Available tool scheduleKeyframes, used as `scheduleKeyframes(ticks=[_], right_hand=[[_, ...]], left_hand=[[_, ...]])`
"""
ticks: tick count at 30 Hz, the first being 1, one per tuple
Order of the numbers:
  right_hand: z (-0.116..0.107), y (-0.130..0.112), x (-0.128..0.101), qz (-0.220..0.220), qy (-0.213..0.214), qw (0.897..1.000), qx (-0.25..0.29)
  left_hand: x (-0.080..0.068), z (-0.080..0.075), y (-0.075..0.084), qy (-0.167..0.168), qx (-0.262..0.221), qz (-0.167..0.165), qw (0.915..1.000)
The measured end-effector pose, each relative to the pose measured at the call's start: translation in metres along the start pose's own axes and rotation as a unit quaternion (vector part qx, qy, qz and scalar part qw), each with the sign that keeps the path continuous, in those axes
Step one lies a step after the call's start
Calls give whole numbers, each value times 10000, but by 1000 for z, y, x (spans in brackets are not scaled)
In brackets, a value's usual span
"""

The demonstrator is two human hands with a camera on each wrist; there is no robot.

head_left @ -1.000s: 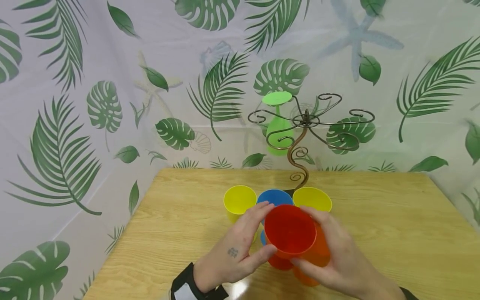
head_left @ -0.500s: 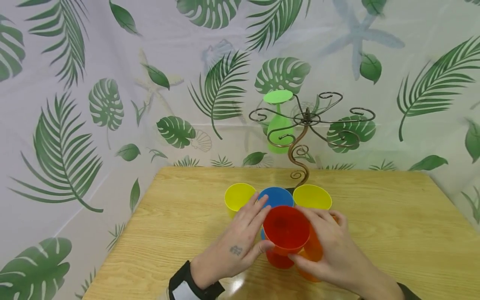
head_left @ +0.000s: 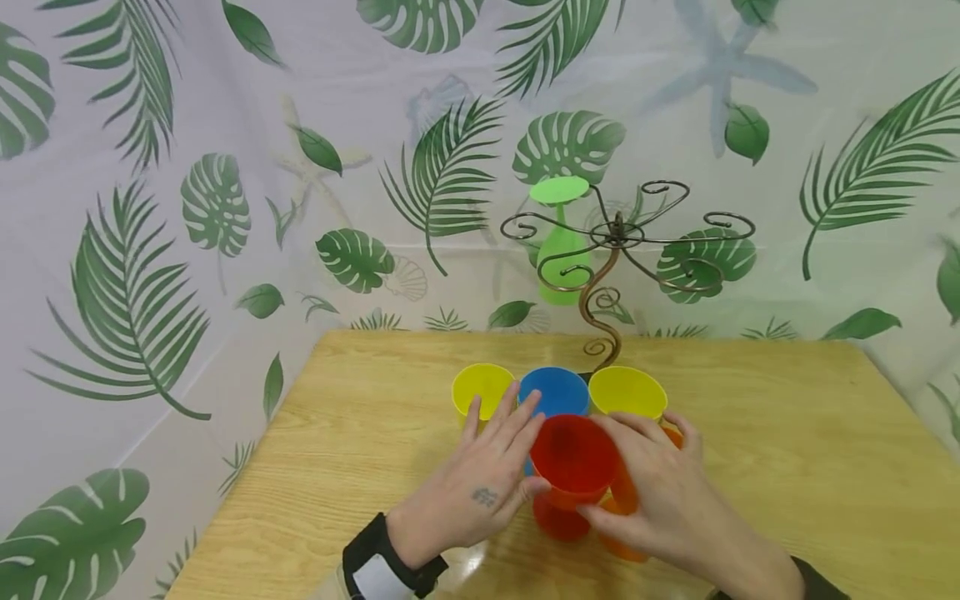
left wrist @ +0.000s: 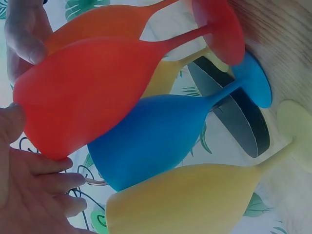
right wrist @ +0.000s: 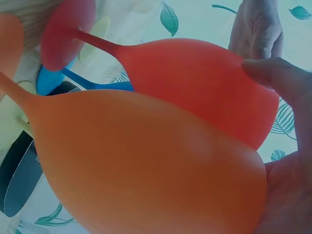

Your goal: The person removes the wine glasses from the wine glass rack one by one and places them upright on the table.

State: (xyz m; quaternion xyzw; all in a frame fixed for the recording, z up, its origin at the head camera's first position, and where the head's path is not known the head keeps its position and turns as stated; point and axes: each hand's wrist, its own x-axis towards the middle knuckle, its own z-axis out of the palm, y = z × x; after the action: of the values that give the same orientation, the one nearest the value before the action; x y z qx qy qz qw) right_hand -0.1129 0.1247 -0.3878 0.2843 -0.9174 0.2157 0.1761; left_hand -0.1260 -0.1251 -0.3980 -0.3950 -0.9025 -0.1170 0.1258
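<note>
A red plastic wine glass (head_left: 573, 454) stands upright at the front of a cluster of glasses. My right hand (head_left: 667, 483) grips its bowl, thumb across the near side and fingers behind. My left hand (head_left: 480, 479) lies along the left side with spread, fairly straight fingers, thumb and fingertips at the rim. Right beside the red glass is an orange wine glass (right wrist: 146, 161), mostly hidden by my right hand in the head view. Behind stand a blue wine glass (head_left: 553, 392), a yellow wine glass (head_left: 627, 392) at right and another yellow glass (head_left: 482, 388) at left.
A bronze metal glass rack (head_left: 617, 237) with curled arms rises behind the cluster, on a dark base (left wrist: 234, 112). From one arm a green wine glass (head_left: 562, 258) hangs upside down. The wooden table (head_left: 772, 442) meets a leaf-patterned cloth backdrop (head_left: 465, 167).
The red glass has shifted slightly left and settled beside the orange one. My left fingers have straightened and spread, while my right hand keeps hold of the red glass.
</note>
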Motion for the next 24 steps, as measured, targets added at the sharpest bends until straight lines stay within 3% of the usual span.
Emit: scheduleKeyframes(ticks=[14, 24], right_hand=[[1, -2, 1, 215, -620, 9976, -242], [4, -3, 1, -151, -420, 9984, -342]], left_hand=[[-2, 5, 1, -188, 416, -43, 9989], [-5, 3, 2, -228, 680, 2, 9974]])
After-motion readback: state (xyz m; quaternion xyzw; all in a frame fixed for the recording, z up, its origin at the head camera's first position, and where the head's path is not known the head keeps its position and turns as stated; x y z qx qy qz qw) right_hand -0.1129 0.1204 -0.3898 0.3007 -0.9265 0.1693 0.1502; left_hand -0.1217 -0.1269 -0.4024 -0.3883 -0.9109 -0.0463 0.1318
